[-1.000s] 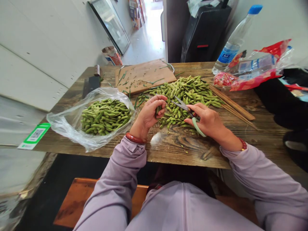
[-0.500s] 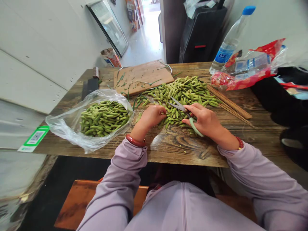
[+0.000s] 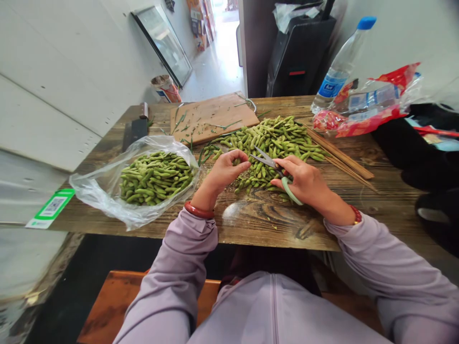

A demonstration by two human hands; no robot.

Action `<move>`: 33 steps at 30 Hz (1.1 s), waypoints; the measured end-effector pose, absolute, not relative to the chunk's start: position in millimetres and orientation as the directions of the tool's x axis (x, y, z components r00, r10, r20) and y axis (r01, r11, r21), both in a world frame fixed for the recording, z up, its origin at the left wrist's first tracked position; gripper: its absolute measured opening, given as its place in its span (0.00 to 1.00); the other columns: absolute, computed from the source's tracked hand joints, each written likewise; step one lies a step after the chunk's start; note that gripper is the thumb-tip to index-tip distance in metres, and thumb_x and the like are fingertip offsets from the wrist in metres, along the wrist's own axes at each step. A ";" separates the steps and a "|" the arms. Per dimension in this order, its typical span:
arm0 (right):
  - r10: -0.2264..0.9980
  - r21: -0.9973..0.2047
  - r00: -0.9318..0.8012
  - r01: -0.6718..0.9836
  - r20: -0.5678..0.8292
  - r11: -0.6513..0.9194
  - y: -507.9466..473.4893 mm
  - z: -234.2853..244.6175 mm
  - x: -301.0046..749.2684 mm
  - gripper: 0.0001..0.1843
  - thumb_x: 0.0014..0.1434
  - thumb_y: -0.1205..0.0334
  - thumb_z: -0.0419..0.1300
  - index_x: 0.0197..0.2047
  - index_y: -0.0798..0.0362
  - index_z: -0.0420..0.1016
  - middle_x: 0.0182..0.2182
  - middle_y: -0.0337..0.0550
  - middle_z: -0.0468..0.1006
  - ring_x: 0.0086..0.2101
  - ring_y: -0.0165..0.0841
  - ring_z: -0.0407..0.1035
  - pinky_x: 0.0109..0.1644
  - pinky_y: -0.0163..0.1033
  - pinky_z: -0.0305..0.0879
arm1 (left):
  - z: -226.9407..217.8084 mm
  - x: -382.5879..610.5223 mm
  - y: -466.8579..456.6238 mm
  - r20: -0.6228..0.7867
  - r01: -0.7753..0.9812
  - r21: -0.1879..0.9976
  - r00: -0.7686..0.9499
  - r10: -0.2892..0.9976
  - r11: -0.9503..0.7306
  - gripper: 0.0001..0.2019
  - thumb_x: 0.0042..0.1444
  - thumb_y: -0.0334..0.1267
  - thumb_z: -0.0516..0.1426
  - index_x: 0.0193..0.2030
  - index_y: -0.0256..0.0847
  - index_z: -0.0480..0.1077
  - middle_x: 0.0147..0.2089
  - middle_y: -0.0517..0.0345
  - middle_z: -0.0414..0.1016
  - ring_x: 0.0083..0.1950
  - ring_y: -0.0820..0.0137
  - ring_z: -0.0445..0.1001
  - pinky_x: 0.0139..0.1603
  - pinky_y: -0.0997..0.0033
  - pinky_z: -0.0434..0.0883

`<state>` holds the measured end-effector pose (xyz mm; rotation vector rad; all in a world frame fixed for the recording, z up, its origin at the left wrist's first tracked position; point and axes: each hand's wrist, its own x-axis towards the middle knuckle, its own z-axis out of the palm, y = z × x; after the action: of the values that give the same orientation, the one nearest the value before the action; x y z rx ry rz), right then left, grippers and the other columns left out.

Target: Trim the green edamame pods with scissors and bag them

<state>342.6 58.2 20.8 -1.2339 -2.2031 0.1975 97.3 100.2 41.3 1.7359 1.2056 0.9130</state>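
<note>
My right hand (image 3: pixel 303 177) grips a pair of scissors (image 3: pixel 264 157) with pale green handles. Their blades are parted and point left over a loose heap of edamame pods (image 3: pixel 279 136). Just left of the blade tips, my left hand (image 3: pixel 227 172) is raised slightly above the heap, thumb and fingers curled in a pinch. Some green shows between those fingers, but I cannot tell a held pod from the pods behind. On the left, a clear plastic bag (image 3: pixel 96 193) lies open with many edamame pods (image 3: pixel 156 179) inside.
Behind the heap lies a wooden cutting board (image 3: pixel 215 114) with green scraps. A cleaver (image 3: pixel 138 126) is at the back left. Chopsticks (image 3: pixel 340 153), a water bottle (image 3: pixel 332 79) and a red-and-clear plastic package (image 3: pixel 373 105) occupy the right side of the wooden table (image 3: pixel 258 224).
My left hand has lifted a little from the pods and turned, so its thumb now shows near the blades. The scissors stay parted in my right hand, almost unmoved.
</note>
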 end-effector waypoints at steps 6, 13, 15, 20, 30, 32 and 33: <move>0.823 -0.409 -0.413 0.724 0.389 0.556 58.4 21.0 343.2 0.26 0.60 0.55 0.66 0.61 0.50 0.71 0.47 0.49 0.78 0.38 0.40 0.76 0.41 0.45 0.73 | 43.8 106.4 93.5 0.064 0.254 0.956 0.302 0.951 -0.145 0.10 0.52 0.41 0.64 0.35 0.36 0.76 0.28 0.62 0.71 0.29 0.75 0.65 0.34 0.73 0.63; 0.808 -0.419 -0.444 0.695 0.388 0.584 58.2 20.1 341.9 0.27 0.60 0.55 0.67 0.61 0.48 0.71 0.46 0.48 0.78 0.37 0.39 0.75 0.40 0.43 0.72 | 42.0 112.7 92.5 0.123 0.214 0.954 0.359 0.925 -0.210 0.10 0.53 0.40 0.65 0.37 0.35 0.81 0.37 0.53 0.81 0.41 0.68 0.75 0.50 0.68 0.69; 0.801 -0.414 -0.453 0.691 0.391 0.593 58.3 19.6 341.8 0.28 0.59 0.54 0.67 0.61 0.48 0.70 0.46 0.48 0.77 0.37 0.39 0.75 0.40 0.43 0.72 | 41.3 113.7 92.2 0.134 0.213 0.952 0.364 0.922 -0.222 0.09 0.53 0.40 0.66 0.36 0.35 0.81 0.38 0.52 0.82 0.42 0.67 0.76 0.50 0.67 0.70; 0.786 -0.396 -0.467 0.686 0.404 0.611 58.3 18.3 342.3 0.28 0.60 0.51 0.67 0.60 0.49 0.71 0.45 0.48 0.77 0.36 0.39 0.75 0.40 0.43 0.71 | 40.5 115.5 91.0 0.151 0.199 0.950 0.380 0.912 -0.241 0.08 0.53 0.40 0.66 0.35 0.37 0.81 0.38 0.52 0.82 0.41 0.68 0.76 0.49 0.67 0.70; 0.772 -0.372 -0.499 0.681 0.395 0.631 56.5 19.1 341.9 0.21 0.63 0.52 0.64 0.56 0.52 0.73 0.40 0.45 0.77 0.33 0.37 0.72 0.37 0.40 0.68 | 47.5 113.9 88.9 0.107 0.185 0.963 0.401 0.910 -0.195 0.12 0.53 0.45 0.66 0.34 0.36 0.81 0.37 0.53 0.81 0.39 0.69 0.75 0.46 0.69 0.69; 0.773 -0.371 -0.502 0.682 0.388 0.630 56.0 19.4 341.7 0.20 0.63 0.53 0.64 0.56 0.52 0.73 0.40 0.46 0.77 0.33 0.37 0.72 0.37 0.40 0.68 | 46.5 113.2 88.8 0.094 0.168 0.970 0.405 0.909 -0.175 0.13 0.53 0.46 0.67 0.35 0.35 0.81 0.37 0.53 0.81 0.39 0.69 0.75 0.45 0.70 0.68; 0.772 -0.371 -0.504 0.682 0.386 0.630 55.9 19.4 341.6 0.20 0.63 0.54 0.63 0.56 0.52 0.73 0.41 0.46 0.77 0.33 0.37 0.72 0.38 0.40 0.68 | 45.8 112.8 88.8 0.087 0.157 0.974 0.405 0.910 -0.163 0.14 0.53 0.46 0.67 0.35 0.35 0.81 0.37 0.53 0.81 0.39 0.70 0.74 0.44 0.70 0.68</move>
<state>341.6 55.9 19.4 -1.1381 -2.3314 0.2305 112.8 88.8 45.8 1.6058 0.9642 0.8929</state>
